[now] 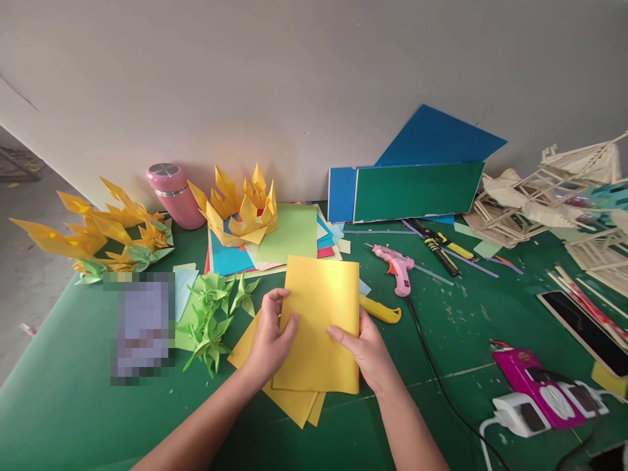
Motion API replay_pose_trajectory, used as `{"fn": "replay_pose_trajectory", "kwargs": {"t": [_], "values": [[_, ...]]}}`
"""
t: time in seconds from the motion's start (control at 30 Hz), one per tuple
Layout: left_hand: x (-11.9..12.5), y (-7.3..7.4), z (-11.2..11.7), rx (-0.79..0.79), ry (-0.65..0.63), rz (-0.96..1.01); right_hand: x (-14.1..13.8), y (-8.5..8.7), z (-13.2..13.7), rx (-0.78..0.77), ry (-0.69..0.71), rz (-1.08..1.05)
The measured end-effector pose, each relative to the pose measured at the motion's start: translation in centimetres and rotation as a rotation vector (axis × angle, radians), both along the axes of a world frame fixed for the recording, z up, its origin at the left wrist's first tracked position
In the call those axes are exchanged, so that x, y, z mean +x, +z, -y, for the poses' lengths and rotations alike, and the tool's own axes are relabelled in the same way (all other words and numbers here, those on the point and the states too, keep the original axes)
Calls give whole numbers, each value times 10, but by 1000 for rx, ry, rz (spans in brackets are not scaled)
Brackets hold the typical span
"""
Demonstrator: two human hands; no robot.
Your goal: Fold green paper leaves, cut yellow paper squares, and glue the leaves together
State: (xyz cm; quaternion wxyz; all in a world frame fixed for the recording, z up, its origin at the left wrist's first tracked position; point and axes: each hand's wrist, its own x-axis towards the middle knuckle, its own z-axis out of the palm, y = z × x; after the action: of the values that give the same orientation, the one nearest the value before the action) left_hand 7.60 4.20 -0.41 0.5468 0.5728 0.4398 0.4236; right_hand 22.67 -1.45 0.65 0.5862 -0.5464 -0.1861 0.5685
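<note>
Half-curled left hand (273, 333) holding a smooth, folded yellow sheet (318, 304), right hand (371, 350) pinching its right edge, spiky green paper flowers (210, 350) clustering nearby on the left

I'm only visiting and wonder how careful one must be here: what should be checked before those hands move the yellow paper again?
1. Left hand on the yellow sheet: ok, at its left edge, thumb in front.
2. Right hand on the same sheet: ok, at its right edge, thumb in front.
3. Yellow paper underneath squared up: not ok, it lies askew.
4. Yellow cutter blade drawn in: cannot tell, that end is hidden.
5. Pink glue gun cool: cannot tell, heat does not show.
6. Green paper flowers clear of the left hand: ok, a gap shows.
</note>
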Motion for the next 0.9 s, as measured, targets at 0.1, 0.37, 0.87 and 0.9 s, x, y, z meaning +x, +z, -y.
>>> {"fn": "replay_pose_trajectory", "kwargs": {"t": [0.1,0.37,0.87,0.9], "values": [[-1,-4,0,39,-2,-73,0,0,0,-21,12,-9],[-3,-7,0,158,-26,-236,1,-1,0,-26,47,-9],[-18,13,10,328,-41,-552,-4,1,3,8,115,60],[-20,12,12,326,-38,-576,-4,0,3,14,127,61]]}}
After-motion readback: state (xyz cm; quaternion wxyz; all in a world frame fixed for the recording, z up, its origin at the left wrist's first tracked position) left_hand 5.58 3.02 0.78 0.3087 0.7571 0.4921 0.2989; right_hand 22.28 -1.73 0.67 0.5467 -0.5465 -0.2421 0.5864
